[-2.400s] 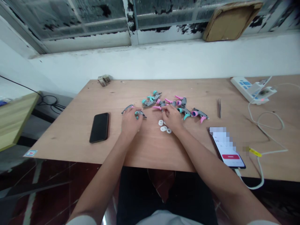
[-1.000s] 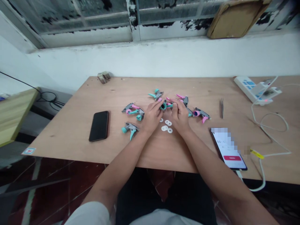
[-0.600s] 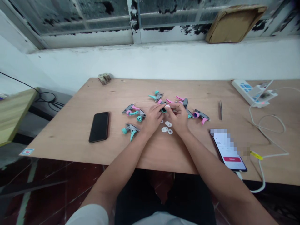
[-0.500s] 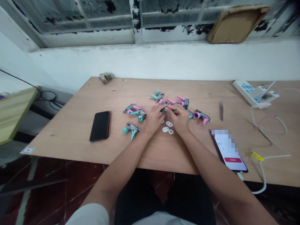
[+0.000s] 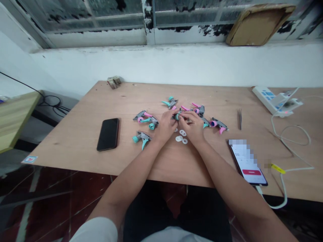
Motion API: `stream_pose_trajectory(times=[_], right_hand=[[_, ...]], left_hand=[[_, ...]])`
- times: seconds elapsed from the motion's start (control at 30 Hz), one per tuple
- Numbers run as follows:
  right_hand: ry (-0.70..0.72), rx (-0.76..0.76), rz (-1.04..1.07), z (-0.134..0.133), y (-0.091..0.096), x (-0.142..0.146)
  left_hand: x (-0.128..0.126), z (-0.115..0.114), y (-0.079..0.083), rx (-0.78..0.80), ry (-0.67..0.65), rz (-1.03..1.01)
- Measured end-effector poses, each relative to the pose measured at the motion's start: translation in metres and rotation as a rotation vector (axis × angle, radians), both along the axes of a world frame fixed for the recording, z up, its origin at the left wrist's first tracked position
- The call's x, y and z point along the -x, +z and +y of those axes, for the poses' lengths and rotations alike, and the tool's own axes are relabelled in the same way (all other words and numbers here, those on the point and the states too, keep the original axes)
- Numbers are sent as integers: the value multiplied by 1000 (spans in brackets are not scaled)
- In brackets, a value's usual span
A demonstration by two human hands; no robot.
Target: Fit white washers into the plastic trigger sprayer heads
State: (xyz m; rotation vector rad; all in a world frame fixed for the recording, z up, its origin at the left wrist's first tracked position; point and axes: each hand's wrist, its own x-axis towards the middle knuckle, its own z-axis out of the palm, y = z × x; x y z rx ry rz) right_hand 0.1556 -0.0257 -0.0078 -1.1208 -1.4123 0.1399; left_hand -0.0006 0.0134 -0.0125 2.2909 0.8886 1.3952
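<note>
My left hand and my right hand meet over the middle of the wooden table, their fingertips together on a small teal and dark round plastic part. Most of that part is hidden by my fingers. Several grey trigger spray heads with teal and pink pieces lie around them, one left of my left hand and another right of my right hand. Just below my fingers lie several white flat washers.
The plywood table holds a black smartphone, a lit phone with a cable, tweezers, a white power strip and a small bundle by the wall.
Earlier my hands were apart among the parts. Now they are together on the small teal part, and more spray heads lie left of my left hand. The view has shifted slightly.
</note>
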Motion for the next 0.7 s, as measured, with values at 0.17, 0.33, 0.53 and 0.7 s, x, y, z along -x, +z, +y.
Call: stream_pose_trajectory(times=[0.17, 0.33, 0.53, 0.7], right_hand=[[101, 95, 71, 0, -1, -5], [106, 110, 75, -2, 0, -4], [44, 83, 82, -3, 2, 0], [61, 116, 143, -3, 2, 1]], left_hand=[[3, -1, 7, -32, -16, 16], [5, -1, 9, -22, -3, 60], [5, 1, 10, -82, -49, 90], [5, 2, 12, -113, -47, 95]])
